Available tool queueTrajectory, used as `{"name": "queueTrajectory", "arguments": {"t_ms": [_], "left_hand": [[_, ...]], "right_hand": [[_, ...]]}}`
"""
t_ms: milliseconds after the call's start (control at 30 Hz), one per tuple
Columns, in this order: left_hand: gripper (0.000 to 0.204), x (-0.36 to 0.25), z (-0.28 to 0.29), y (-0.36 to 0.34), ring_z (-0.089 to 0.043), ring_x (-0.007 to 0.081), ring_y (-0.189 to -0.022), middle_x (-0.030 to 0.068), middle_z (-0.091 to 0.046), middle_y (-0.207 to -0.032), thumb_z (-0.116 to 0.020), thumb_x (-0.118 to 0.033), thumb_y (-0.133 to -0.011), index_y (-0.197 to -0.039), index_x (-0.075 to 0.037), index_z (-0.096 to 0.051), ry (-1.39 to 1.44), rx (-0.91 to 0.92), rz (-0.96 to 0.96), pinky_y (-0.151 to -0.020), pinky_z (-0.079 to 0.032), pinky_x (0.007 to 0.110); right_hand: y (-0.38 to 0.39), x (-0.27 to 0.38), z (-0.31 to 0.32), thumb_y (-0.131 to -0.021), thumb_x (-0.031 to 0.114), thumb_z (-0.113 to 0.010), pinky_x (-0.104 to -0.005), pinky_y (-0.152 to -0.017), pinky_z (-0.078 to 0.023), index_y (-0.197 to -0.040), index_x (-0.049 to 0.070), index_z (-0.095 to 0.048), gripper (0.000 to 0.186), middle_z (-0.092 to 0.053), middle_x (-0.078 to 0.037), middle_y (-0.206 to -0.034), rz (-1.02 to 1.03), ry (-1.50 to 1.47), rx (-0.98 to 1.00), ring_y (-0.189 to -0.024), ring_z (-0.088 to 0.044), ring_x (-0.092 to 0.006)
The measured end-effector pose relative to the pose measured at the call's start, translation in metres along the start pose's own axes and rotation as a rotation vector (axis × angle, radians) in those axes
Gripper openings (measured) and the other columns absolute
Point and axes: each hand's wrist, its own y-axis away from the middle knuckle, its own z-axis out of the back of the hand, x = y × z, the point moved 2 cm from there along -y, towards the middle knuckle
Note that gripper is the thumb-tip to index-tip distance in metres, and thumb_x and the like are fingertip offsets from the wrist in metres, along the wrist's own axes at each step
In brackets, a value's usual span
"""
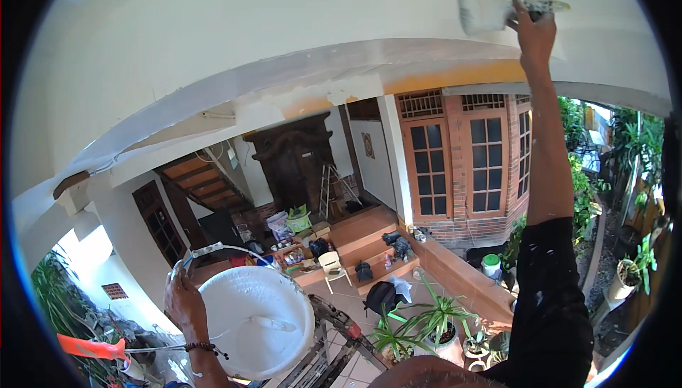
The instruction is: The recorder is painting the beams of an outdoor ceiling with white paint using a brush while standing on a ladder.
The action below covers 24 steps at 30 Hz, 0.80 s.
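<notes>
High at the upper right, my right hand (536, 29) is closed round the handle of a wide paintbrush (484, 10). Its pale bristles lie against or close to the white wall surface (284, 12); the exact contact is hard to tell. Lower left, my left hand (186, 304) is closed at the side of a white paint bucket (220, 303), by the end of its raised wire handle (207, 249). White paint coats the bucket's inside, and a paint-covered piece (273, 324) lies in it. An orange-handled tool (92, 347) with a metal rod reaches toward the bucket.
A ladder (330, 338) stands beside the bucket. Far below are tiled steps (366, 228) with scattered items, a small chair (332, 269), a black backpack (383, 297) and potted plants (444, 328). Wooden-framed windows (428, 168) and a carved door (295, 157) line the house.
</notes>
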Motion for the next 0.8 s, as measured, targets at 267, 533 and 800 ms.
{"name": "queueTrajectory", "arguments": {"t_ms": [267, 533, 800], "left_hand": [[0.027, 0.012, 0.001, -0.004, -0.067, 0.0334, -0.090, 0.0139, -0.069, -0.102, -0.053, -0.016, -0.099, -0.119, -0.008, -0.068, -0.005, 0.021, 0.048, -0.079, -0.053, 0.044], [0.028, 0.008, 0.000, -0.002, -0.066, 0.0343, -0.091, 0.0143, -0.069, -0.103, -0.052, -0.017, -0.099, -0.120, -0.010, -0.068, 0.002, 0.014, 0.027, -0.078, -0.053, 0.045], [0.028, 0.012, -0.008, 0.002, -0.066, 0.0338, -0.096, 0.0131, -0.069, -0.106, -0.051, -0.021, -0.100, -0.119, -0.009, -0.068, -0.043, -0.033, -0.006, -0.084, -0.051, 0.042]], "right_hand": [[0.026, 0.043, -0.025, -0.086, 0.023, -0.071, -0.0416, -0.071, -0.055, -0.107, 0.004, -0.059, 0.031, -0.069, -0.017, -0.089, 0.545, 0.787, 0.068, -0.078, -0.069, -0.0337], [0.163, 0.205, -0.122, -0.085, 0.000, -0.060, -0.0427, -0.058, -0.051, -0.124, -0.005, -0.046, 0.042, -0.060, -0.021, -0.092, 0.778, 0.104, 0.295, -0.069, -0.062, -0.0361], [0.139, 0.209, -0.133, -0.092, 0.015, -0.062, -0.0371, -0.059, -0.053, -0.117, -0.009, -0.050, 0.037, -0.066, -0.022, -0.088, 0.135, -0.445, 0.312, -0.068, -0.065, -0.0248]]}}
